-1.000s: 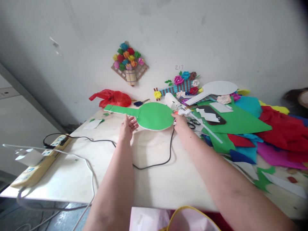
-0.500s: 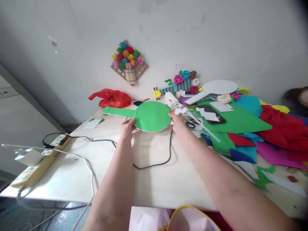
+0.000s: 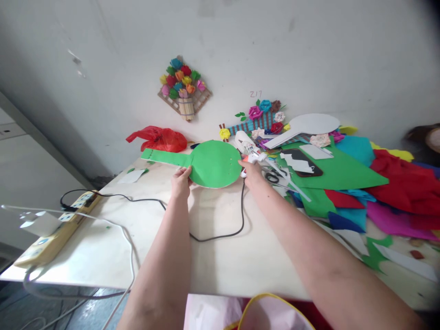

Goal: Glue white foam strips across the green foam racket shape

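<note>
Green paddle-shaped piece (image 3: pixel 216 165): held over the bench (image 3: pixel 223 263) between the two hands, apparently raised from it, with its broad face tipped toward the camera.
Long axis: laid across the view, with the strip-like handle pointed left and its end set slightly farther back, and the round part kept at the right.
Left hand (image 3: pixel 181 182): the piece is gripped at the near edge, where the handle meets the round part; the thumb is laid on top and the other fingers are tucked behind, so the fingers are clamped on it.
Right hand (image 3: pixel 250 173): the fingers are closed around a white glue gun (image 3: pixel 260 156), and the fingertips are met by the right rim of the round part; whether the rim is also pinched cannot be told.
Nearer hand: the handle is reached more closely by the left hand; the row of small marks on the round part, near its right side, by the right.
Black cord (image 3: pixel 220 238): looped on the bench below the piece, its upper end lost at the right hand.
Change from one second ago: the left fingers, then spread loosely under the handle, are now closed; the piece, the right hand and the glue gun have been shifted left, and the scissors (image 3: pixel 195 146), then in plain sight, are now mostly covered by the piece.
</note>
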Demonstrator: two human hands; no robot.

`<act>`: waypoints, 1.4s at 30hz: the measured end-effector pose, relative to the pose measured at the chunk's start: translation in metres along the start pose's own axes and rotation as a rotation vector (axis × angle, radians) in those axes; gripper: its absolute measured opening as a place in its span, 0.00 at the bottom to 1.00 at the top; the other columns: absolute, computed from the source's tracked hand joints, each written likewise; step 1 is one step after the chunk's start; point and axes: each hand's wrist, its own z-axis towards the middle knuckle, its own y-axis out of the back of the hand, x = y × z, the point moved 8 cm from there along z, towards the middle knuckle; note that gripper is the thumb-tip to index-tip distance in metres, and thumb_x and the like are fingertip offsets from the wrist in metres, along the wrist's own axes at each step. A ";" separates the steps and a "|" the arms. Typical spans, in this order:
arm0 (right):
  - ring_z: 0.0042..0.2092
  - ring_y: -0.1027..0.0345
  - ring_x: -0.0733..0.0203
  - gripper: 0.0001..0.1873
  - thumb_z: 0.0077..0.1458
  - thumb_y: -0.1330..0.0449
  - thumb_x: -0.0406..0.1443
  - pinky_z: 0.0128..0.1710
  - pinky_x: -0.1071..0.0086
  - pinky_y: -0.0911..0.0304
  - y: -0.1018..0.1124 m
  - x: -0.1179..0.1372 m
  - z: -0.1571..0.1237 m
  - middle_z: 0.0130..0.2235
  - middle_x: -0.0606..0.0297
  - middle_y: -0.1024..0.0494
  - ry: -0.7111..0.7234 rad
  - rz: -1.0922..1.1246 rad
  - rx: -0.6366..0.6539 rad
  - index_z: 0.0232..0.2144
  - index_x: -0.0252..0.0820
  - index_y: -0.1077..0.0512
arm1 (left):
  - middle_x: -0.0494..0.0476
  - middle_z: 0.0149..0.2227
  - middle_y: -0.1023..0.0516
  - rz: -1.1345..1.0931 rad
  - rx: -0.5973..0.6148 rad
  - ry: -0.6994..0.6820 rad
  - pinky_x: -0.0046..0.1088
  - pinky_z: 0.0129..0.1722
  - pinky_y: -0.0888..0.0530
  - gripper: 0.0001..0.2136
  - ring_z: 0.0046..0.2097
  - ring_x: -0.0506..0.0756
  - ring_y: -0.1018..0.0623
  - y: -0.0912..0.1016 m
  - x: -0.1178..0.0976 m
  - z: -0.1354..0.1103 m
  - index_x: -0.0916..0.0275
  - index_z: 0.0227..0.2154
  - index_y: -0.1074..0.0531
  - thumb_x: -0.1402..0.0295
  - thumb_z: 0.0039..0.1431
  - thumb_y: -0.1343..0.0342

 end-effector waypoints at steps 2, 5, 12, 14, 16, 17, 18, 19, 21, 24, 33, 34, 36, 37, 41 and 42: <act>0.25 0.33 0.65 0.17 0.28 0.38 0.27 0.25 0.72 0.36 -0.001 0.004 0.003 0.23 0.72 0.26 -0.017 -0.001 0.028 0.28 0.39 0.31 | 0.44 0.13 0.37 0.021 0.016 -0.006 0.20 0.14 0.41 0.14 0.15 0.45 0.37 0.000 -0.003 0.000 0.64 0.19 0.35 0.65 0.31 0.35; 0.23 0.33 0.64 0.17 0.28 0.36 0.28 0.22 0.71 0.37 0.000 0.009 0.008 0.20 0.72 0.27 -0.057 -0.031 0.073 0.28 0.39 0.30 | 0.47 0.16 0.32 0.047 0.046 0.032 0.21 0.16 0.37 0.13 0.17 0.46 0.34 0.001 -0.003 0.000 0.65 0.20 0.31 0.67 0.30 0.34; 0.23 0.34 0.64 0.19 0.29 0.33 0.33 0.23 0.71 0.38 -0.005 0.014 0.010 0.21 0.70 0.26 -0.108 -0.162 0.293 0.30 0.38 0.28 | 0.55 0.20 0.25 0.102 0.127 0.086 0.24 0.24 0.30 0.14 0.22 0.50 0.27 -0.009 0.001 -0.004 0.68 0.23 0.26 0.68 0.30 0.34; 0.23 0.34 0.64 0.20 0.27 0.33 0.31 0.23 0.71 0.39 -0.007 0.011 0.007 0.21 0.69 0.26 -0.117 -0.231 0.326 0.30 0.37 0.28 | 0.56 0.20 0.25 0.100 0.132 0.088 0.25 0.26 0.29 0.13 0.23 0.51 0.26 -0.010 0.002 -0.005 0.68 0.23 0.26 0.68 0.30 0.34; 0.23 0.35 0.65 0.21 0.26 0.34 0.28 0.23 0.72 0.40 -0.008 0.011 0.004 0.22 0.69 0.25 -0.107 -0.266 0.325 0.30 0.37 0.27 | 0.56 0.21 0.24 0.088 0.130 0.082 0.26 0.27 0.28 0.13 0.24 0.52 0.25 -0.009 0.002 -0.004 0.67 0.23 0.26 0.69 0.30 0.34; 0.23 0.35 0.65 0.21 0.26 0.34 0.27 0.23 0.72 0.40 -0.008 0.011 0.003 0.22 0.70 0.25 -0.100 -0.270 0.314 0.30 0.37 0.27 | 0.56 0.21 0.24 0.082 0.131 0.079 0.27 0.28 0.28 0.13 0.25 0.53 0.25 -0.009 0.002 -0.003 0.67 0.23 0.26 0.69 0.30 0.34; 0.23 0.35 0.65 0.21 0.25 0.34 0.27 0.23 0.73 0.40 -0.008 0.012 0.002 0.22 0.70 0.25 -0.093 -0.268 0.303 0.30 0.37 0.27 | 0.56 0.22 0.24 0.076 0.133 0.075 0.27 0.28 0.28 0.12 0.26 0.53 0.25 -0.009 0.002 -0.003 0.67 0.24 0.26 0.69 0.31 0.34; 0.23 0.35 0.65 0.21 0.25 0.34 0.27 0.23 0.72 0.40 -0.008 0.012 0.001 0.22 0.70 0.25 -0.088 -0.266 0.293 0.30 0.37 0.27 | 0.57 0.22 0.24 0.071 0.141 0.068 0.28 0.28 0.28 0.12 0.27 0.54 0.24 -0.009 0.002 -0.003 0.66 0.24 0.26 0.68 0.32 0.35; 0.23 0.35 0.64 0.21 0.25 0.34 0.28 0.24 0.72 0.40 -0.008 0.013 0.000 0.21 0.70 0.25 -0.085 -0.261 0.278 0.30 0.37 0.27 | 0.57 0.23 0.24 0.055 0.164 0.042 0.28 0.28 0.28 0.13 0.28 0.54 0.24 -0.010 0.000 -0.002 0.66 0.27 0.26 0.67 0.34 0.36; 0.24 0.34 0.64 0.22 0.25 0.33 0.30 0.24 0.71 0.39 -0.008 0.014 0.000 0.21 0.70 0.25 -0.076 -0.252 0.273 0.31 0.37 0.27 | 0.55 0.21 0.25 0.053 0.154 -0.001 0.25 0.23 0.31 0.14 0.24 0.52 0.26 -0.009 -0.004 -0.001 0.66 0.28 0.26 0.62 0.37 0.38; 0.23 0.34 0.63 0.21 0.25 0.33 0.32 0.24 0.70 0.38 -0.006 0.014 -0.001 0.21 0.70 0.25 -0.069 -0.268 0.265 0.30 0.39 0.27 | 0.48 0.19 0.29 0.170 -0.043 -0.172 0.18 0.19 0.37 0.18 0.18 0.44 0.33 0.003 -0.022 -0.003 0.64 0.27 0.31 0.59 0.33 0.36; 0.23 0.34 0.63 0.21 0.26 0.33 0.32 0.24 0.70 0.38 -0.007 0.014 -0.001 0.20 0.70 0.26 -0.068 -0.263 0.268 0.30 0.39 0.28 | 0.47 0.19 0.29 0.175 -0.048 -0.185 0.18 0.18 0.38 0.17 0.18 0.44 0.34 0.003 -0.023 -0.004 0.63 0.26 0.31 0.59 0.33 0.36; 0.24 0.33 0.63 0.20 0.26 0.33 0.32 0.25 0.69 0.37 -0.007 0.013 -0.001 0.20 0.70 0.26 -0.069 -0.253 0.277 0.30 0.39 0.28 | 0.46 0.17 0.31 0.180 -0.062 -0.169 0.18 0.17 0.39 0.17 0.17 0.44 0.35 0.003 -0.021 -0.004 0.63 0.25 0.32 0.60 0.32 0.35; 0.24 0.33 0.63 0.20 0.27 0.33 0.32 0.25 0.69 0.37 -0.007 0.012 -0.001 0.20 0.70 0.26 -0.070 -0.248 0.281 0.30 0.39 0.28 | 0.46 0.16 0.32 0.185 -0.059 -0.140 0.19 0.16 0.39 0.17 0.16 0.44 0.35 0.003 -0.018 -0.004 0.63 0.24 0.32 0.59 0.32 0.35; 0.25 0.33 0.62 0.21 0.27 0.33 0.30 0.27 0.69 0.37 -0.009 0.011 -0.001 0.20 0.69 0.26 -0.069 -0.235 0.286 0.31 0.38 0.28 | 0.48 0.15 0.32 0.210 0.004 -0.016 0.21 0.17 0.38 0.15 0.17 0.46 0.34 -0.002 -0.004 -0.004 0.64 0.19 0.32 0.59 0.33 0.36; 0.25 0.33 0.62 0.21 0.27 0.33 0.30 0.28 0.68 0.37 -0.009 0.011 -0.002 0.20 0.69 0.26 -0.068 -0.230 0.288 0.31 0.37 0.28 | 0.49 0.15 0.31 0.205 0.013 0.003 0.22 0.18 0.37 0.14 0.17 0.47 0.33 -0.002 -0.003 -0.004 0.64 0.17 0.32 0.60 0.32 0.36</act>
